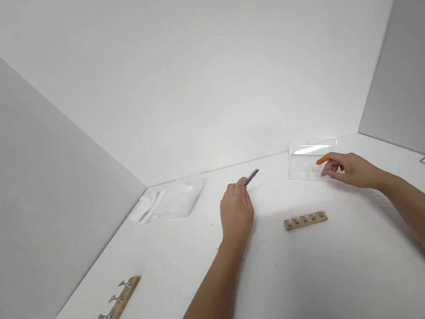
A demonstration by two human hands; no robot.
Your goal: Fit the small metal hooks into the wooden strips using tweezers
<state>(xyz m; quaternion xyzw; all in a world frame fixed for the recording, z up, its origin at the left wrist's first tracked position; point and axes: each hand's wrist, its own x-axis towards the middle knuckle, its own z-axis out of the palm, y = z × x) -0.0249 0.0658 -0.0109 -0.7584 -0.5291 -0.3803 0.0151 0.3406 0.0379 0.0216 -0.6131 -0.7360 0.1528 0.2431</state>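
Our left hand (237, 211) pinches a slim tool (252, 176); our right hand (356, 169) curls at a clear box (299, 171), whether pinching we cannot tell.

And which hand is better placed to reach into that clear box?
Probably the right hand: it's right at the clear box, while the left hand, farther away, holds a slim tool.

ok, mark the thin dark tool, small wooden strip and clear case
Thin dark tool (252, 176): head view, middle of visible shaft.
Small wooden strip (306, 223): head view, wood below middle peg.
Clear case (313, 148): head view, raised back panel.
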